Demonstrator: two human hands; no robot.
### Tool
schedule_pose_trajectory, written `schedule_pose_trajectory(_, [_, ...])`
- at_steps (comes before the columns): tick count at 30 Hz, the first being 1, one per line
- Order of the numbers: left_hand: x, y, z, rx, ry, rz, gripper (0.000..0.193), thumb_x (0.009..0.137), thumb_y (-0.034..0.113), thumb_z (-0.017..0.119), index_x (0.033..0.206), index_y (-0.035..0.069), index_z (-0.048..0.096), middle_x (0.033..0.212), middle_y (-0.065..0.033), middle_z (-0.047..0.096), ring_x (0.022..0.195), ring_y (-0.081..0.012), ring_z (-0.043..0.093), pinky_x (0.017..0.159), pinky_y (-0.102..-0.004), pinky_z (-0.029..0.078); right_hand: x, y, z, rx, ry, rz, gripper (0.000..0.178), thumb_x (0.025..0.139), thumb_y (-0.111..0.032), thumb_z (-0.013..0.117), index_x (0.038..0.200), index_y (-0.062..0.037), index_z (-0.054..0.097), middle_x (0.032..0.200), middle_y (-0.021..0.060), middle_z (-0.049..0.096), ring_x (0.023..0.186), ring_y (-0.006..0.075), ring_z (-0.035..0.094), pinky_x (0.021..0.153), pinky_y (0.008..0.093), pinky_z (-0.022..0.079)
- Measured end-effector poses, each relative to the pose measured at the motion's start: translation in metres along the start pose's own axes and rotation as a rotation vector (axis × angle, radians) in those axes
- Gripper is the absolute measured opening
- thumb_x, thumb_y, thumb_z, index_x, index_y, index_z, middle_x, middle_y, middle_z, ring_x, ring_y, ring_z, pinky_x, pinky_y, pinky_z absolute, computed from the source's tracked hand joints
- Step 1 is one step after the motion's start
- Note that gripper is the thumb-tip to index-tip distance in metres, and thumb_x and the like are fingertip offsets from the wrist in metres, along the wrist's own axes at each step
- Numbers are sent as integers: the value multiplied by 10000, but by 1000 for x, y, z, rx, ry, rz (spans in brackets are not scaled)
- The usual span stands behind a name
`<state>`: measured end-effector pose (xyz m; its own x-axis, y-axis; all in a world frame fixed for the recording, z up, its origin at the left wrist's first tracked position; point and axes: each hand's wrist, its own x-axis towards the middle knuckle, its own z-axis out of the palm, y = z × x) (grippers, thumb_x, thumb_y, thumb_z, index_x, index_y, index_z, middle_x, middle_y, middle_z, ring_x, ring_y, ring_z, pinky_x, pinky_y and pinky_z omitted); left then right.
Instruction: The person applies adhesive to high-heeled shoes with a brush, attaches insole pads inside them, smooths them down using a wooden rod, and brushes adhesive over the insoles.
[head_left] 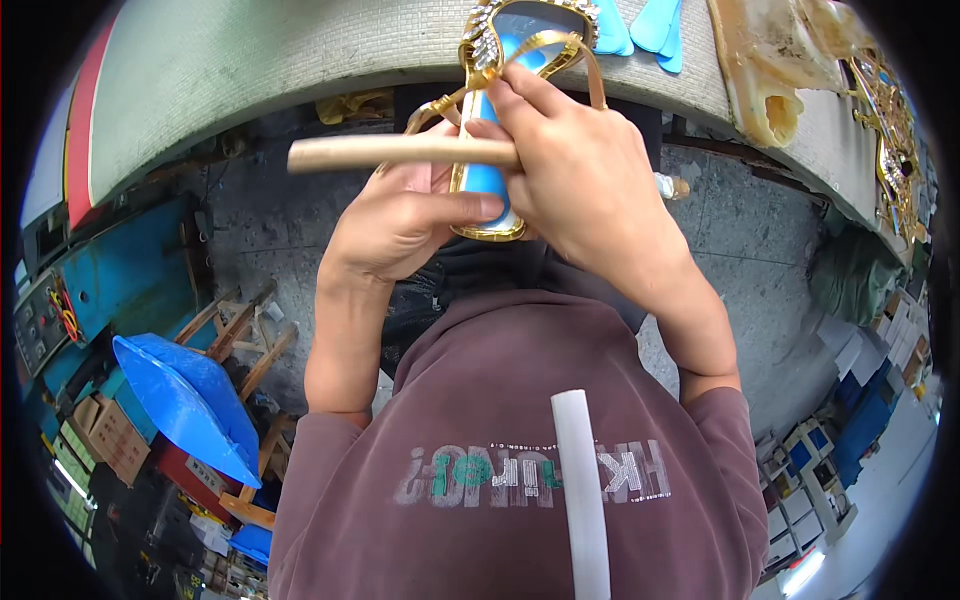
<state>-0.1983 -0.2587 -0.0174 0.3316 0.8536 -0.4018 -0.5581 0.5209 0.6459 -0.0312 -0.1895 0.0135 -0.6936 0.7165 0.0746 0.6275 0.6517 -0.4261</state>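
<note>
A gold sandal (487,222) with rhinestones along its upper part and a blue lining on its sole is held up in front of me, just off the bench's near edge. My left hand (405,215) is closed around its lower left side, the thumb lying across the blue sole. A pale wooden stick (390,152) crosses over the sandal, its right end tucked into my right hand (590,165). The right fingers press at the sandal's gold strap (560,40). What the right fingertips grip there is partly hidden.
The light woven-topped bench (270,50) curves across the top. Blue sole-shaped pieces (655,25) lie on it, with a yellowish plastic sheet (765,70) and gold jewelled pieces (890,150) at right. A blue plastic scoop-shaped container (190,400) stands lower left; a pale strip (582,500) hangs before my shirt.
</note>
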Motion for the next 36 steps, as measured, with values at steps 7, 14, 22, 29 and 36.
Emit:
schedule_pose_trajectory(7, [3,2,8,-40,-20,42,699,810,-75,671,1421,-48,332,1238,-165,571,1129,-246,617,924,-474,576,11,5,-1,47,-76,99,240,763,-63,597,955,78,624,973,219,666,849,392,662,767,466,533])
schedule_pose_trajectory(14, [4,2,5,-4,-15,-20,711,816,-52,692,1419,-44,316,1248,-164,569,1129,-245,618,923,-494,572,12,14,-1,109,31,-10,248,757,-92,574,908,99,617,924,253,657,776,393,688,717,462,576])
schedule_pose_trajectory(22, [-1,6,8,-111,-2,-16,725,787,-59,721,1404,-59,341,1223,-165,585,1061,-240,649,884,-486,592,-18,11,-30,338,443,18,198,918,-144,626,997,31,677,640,109,640,514,188,616,495,344,493])
schedule_pose_trajectory(29, [3,3,9,-32,11,7,699,774,-59,721,1377,-80,369,1264,-222,564,990,-234,668,851,-467,604,21,68,-42,366,64,286,215,921,-171,650,1053,-13,711,581,73,599,488,115,566,479,308,439])
schedule_pose_trajectory(36, [5,-6,4,-17,3,19,764,777,-52,736,1419,-51,321,1262,-170,558,1015,-226,659,868,-483,596,50,52,-19,76,-103,278,180,846,-160,691,881,16,697,745,232,662,740,388,674,703,460,525])
